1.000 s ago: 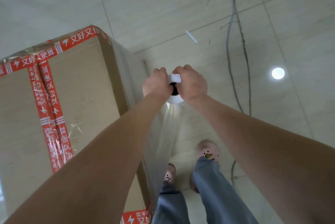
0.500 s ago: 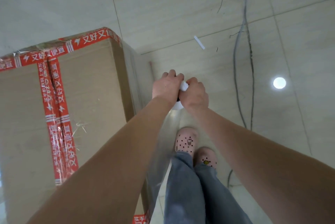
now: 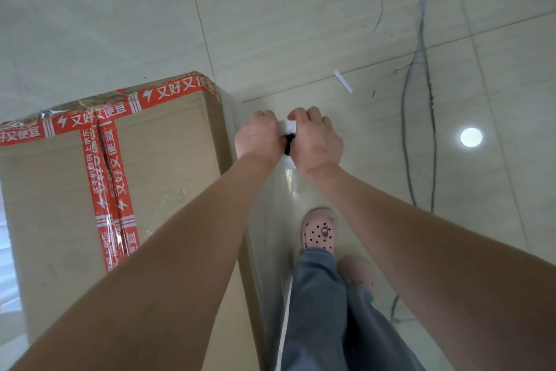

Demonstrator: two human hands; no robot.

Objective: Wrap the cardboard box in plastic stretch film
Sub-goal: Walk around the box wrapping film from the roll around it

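A tall cardboard box [image 3: 168,160] with red printed tape along its top edges and seam stands on the floor at the left. Clear film covers its right side face. My left hand [image 3: 258,139] and my right hand [image 3: 316,139] both grip the top of an upright stretch film roll [image 3: 285,127], white with a dark core hole, just right of the box's far right corner. A clear sheet of film [image 3: 276,220] hangs from the roll down along the box's side. Most of the roll is hidden by my hands.
My feet in pink perforated clogs [image 3: 319,232] and grey trousers are right of the box. Cables [image 3: 418,100] run along the tiled floor at the right. A small white strip [image 3: 343,82] lies on the floor beyond my hands. A ceiling light reflects off the floor [image 3: 471,137].
I have stepped forward along the box's right side; one foot has moved ahead. Both hands keep their grip on the roll, and the box's far corner has come nearer.
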